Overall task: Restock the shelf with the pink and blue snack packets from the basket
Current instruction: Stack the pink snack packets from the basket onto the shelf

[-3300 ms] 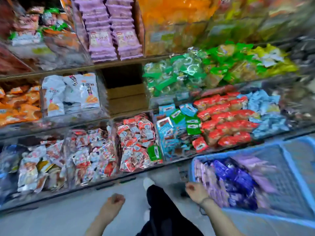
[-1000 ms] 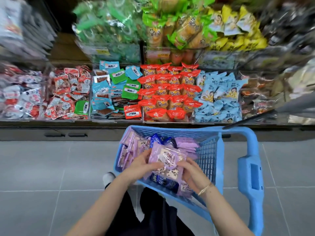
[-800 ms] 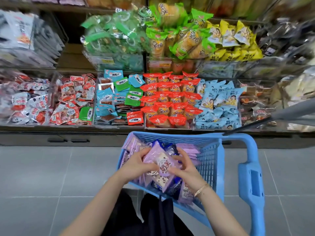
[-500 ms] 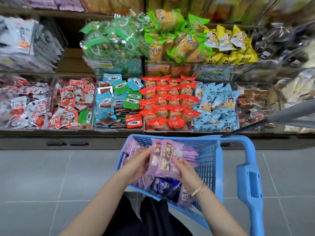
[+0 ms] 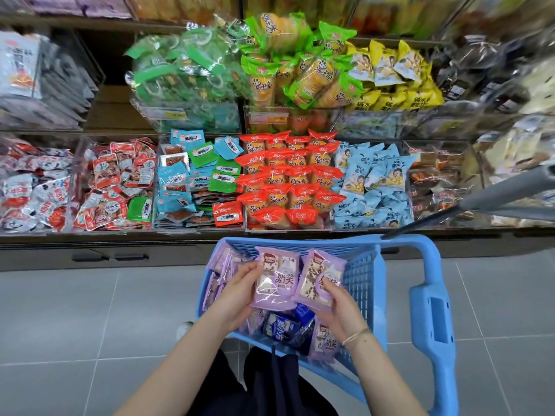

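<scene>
Hands over basket (image 5: 363, 283), both grips closed on stock. Your left hand (image 5: 240, 291) holds the left pink packet (image 5: 277, 279) by its left edge, thumb across the front, fingers curled behind. Your right hand (image 5: 339, 310) pinches the right pink packet (image 5: 318, 277) at its lower right corner, thumb on top. Both packets hang just above the basket's opening, side by side, printed faces toward you. Their inner edges meet; whether they touch or overlap, you cannot tell.

Inside the basket, beneath your hands: a dark blue packet (image 5: 283, 327). More pink packets (image 5: 220, 265) stand against the basket's left wall.

Bracelet (image 5: 356, 336) on your right wrist, over the basket's near rim.

Blue handle (image 5: 432, 310) stands off the basket's right side.

Beyond the basket's far rim: shelf (image 5: 90, 238) with clear bins. Red packets (image 5: 288, 178) lie straight past the rim, light blue packets (image 5: 372, 181) past the far right corner. Grey tile floor (image 5: 75, 310) lies under the basket.
</scene>
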A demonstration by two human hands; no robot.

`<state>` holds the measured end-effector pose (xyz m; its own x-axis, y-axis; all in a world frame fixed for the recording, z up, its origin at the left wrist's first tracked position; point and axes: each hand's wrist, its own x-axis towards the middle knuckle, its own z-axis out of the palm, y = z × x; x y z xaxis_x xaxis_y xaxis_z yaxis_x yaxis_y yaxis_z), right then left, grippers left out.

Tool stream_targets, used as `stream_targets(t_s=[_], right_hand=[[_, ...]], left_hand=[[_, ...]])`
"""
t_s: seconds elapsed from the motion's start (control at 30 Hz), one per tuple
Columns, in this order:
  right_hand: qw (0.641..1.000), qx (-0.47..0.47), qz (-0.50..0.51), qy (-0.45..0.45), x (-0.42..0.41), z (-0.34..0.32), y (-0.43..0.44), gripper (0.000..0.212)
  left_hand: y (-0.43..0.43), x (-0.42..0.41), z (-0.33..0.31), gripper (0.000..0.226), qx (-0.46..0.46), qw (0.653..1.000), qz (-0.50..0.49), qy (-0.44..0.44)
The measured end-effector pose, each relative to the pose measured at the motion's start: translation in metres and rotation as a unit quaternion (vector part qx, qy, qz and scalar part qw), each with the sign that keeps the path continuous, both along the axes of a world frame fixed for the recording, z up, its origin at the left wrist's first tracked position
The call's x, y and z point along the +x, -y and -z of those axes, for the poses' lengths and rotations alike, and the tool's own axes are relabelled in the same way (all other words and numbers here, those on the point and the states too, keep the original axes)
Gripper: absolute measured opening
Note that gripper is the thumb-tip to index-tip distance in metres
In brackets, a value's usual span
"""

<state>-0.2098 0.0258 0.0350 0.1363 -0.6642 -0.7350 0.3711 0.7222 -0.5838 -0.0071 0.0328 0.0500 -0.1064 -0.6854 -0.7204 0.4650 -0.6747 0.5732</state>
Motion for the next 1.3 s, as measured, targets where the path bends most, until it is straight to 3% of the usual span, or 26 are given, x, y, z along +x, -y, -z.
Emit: stream_targets(t_s=[0.07, 0.17, 0.27, 0.37, 0.53, 0.63, 0.7, 0.77, 0.87, 1.0, 1.1, 1.17, 1.23, 1.3], right_hand=[[1.000, 0.015, -0.001, -0.006, -0.004, 0.002, 0.000, 0.017], [0.999, 0.039, -0.013, 0.008, 0.001, 0.003, -0.001, 0.029], [0.998, 0.042, -0.016, 0.041, 0.008, 0.005, -0.004, 0.030], [0.999, 0.023, -0.027, 0.002, 0.010, 0.008, -0.005, 0.036], [0.993, -0.002, -0.101, -0.058, 0.012, 0.003, -0.011, 0.017], [0.933, -0.066, -0.285, -0.211, 0.028, 0.006, -0.017, 0.046], [0.890, -0.111, -0.355, -0.265, 0.037, 0.014, -0.019, 0.059], [0.875, -0.110, -0.389, -0.265, 0.035, 0.021, -0.018, 0.057], [0.882, -0.061, -0.360, -0.297, 0.009, 0.044, -0.014, 0.050], [0.785, -0.008, -0.433, -0.444, -0.037, 0.089, -0.017, 0.018], [0.772, 0.029, -0.446, -0.453, -0.050, 0.114, -0.018, 0.038], [0.734, 0.029, -0.476, -0.484, -0.050, 0.131, -0.019, 0.039], [0.673, 0.023, -0.539, -0.506, -0.047, 0.144, -0.020, 0.040], [0.653, 0.029, -0.560, -0.509, -0.047, 0.156, -0.021, 0.051]], left_hand=[[-0.001, 0.002, 0.002, 0.018, 0.007, 1.000, 0.000, -0.003], [-0.002, 0.001, 0.004, 0.026, 0.022, 0.999, 0.016, 0.018], [-0.003, 0.002, 0.008, 0.029, 0.018, 0.997, 0.026, 0.065], [-0.005, 0.003, 0.015, 0.025, 0.030, 0.991, 0.015, 0.127], [-0.011, -0.001, 0.017, 0.030, 0.018, 0.966, 0.073, 0.247], [-0.013, -0.012, 0.013, 0.036, -0.002, 0.968, 0.107, 0.229], [-0.014, -0.014, 0.014, 0.046, -0.021, 0.957, 0.145, 0.252], [-0.015, -0.009, 0.015, 0.047, -0.023, 0.952, 0.148, 0.266], [-0.025, 0.007, 0.020, 0.043, 0.009, 0.971, 0.087, 0.223], [-0.050, 0.030, 0.034, 0.032, 0.068, 0.976, -0.013, 0.207], [-0.068, 0.044, 0.040, 0.018, 0.094, 0.975, -0.076, 0.186], [-0.079, 0.050, 0.042, 0.014, 0.109, 0.972, -0.099, 0.183], [-0.089, 0.056, 0.045, 0.013, 0.117, 0.969, -0.115, 0.187], [-0.095, 0.060, 0.045, 0.014, 0.119, 0.966, -0.119, 0.195]])
